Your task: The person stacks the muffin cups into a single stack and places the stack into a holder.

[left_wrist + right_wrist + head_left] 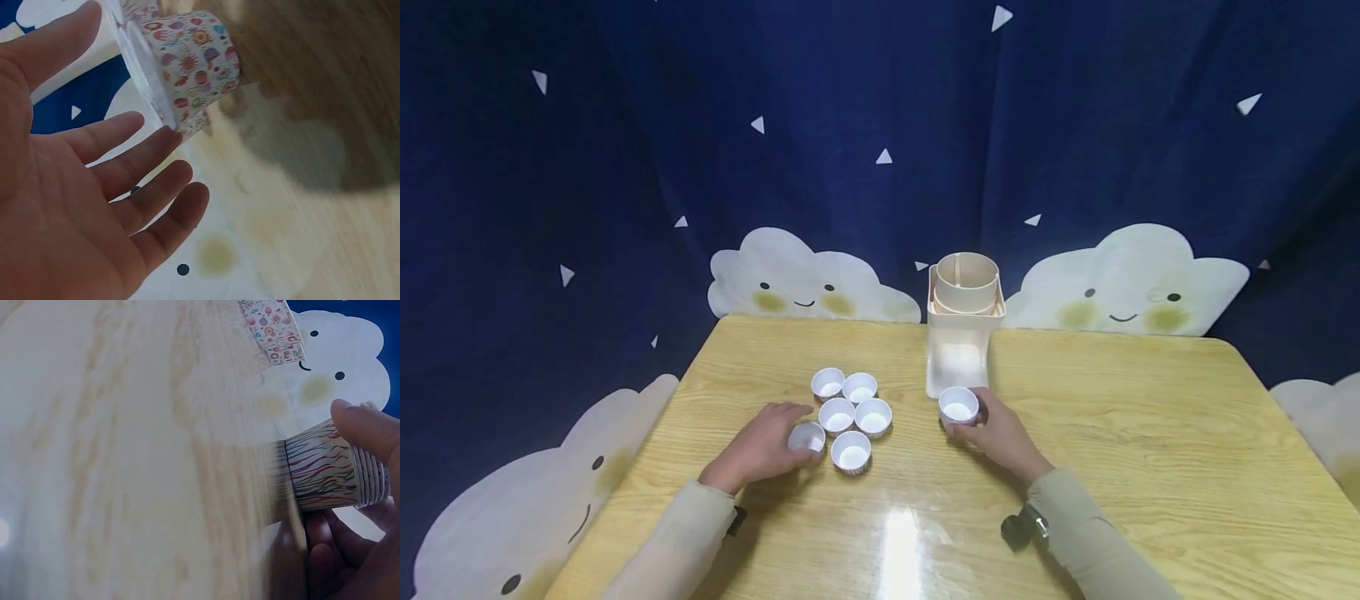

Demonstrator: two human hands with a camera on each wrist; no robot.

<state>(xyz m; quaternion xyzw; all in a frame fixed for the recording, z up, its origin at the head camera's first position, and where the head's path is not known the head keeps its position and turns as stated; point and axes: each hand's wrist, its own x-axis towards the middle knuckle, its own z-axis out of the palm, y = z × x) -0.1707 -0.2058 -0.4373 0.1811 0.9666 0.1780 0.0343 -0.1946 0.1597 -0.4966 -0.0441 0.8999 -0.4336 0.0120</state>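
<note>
Several white-lined paper cups (852, 452) stand grouped on the table, left of centre. My left hand (762, 446) is at the leftmost cup (807, 437), thumb and fingers spread to either side of it. In the left wrist view the fingers (156, 209) are nearly straight, with fingertips right at the rim of a flower-printed cup (197, 59). My right hand (1003, 433) grips a short stack of paper cups (958, 405) with wavy coloured stripes (322, 465). Thumb on one side and curled fingers on the other hold the nested stack upright, close over the table.
Behind the right hand stands a beige plastic holder (957, 367) with a round tube (967, 283) on top. The wooden table (1135, 417) ends at a dark blue curtain (850, 67) with cloud shapes. Light glares off the table's front.
</note>
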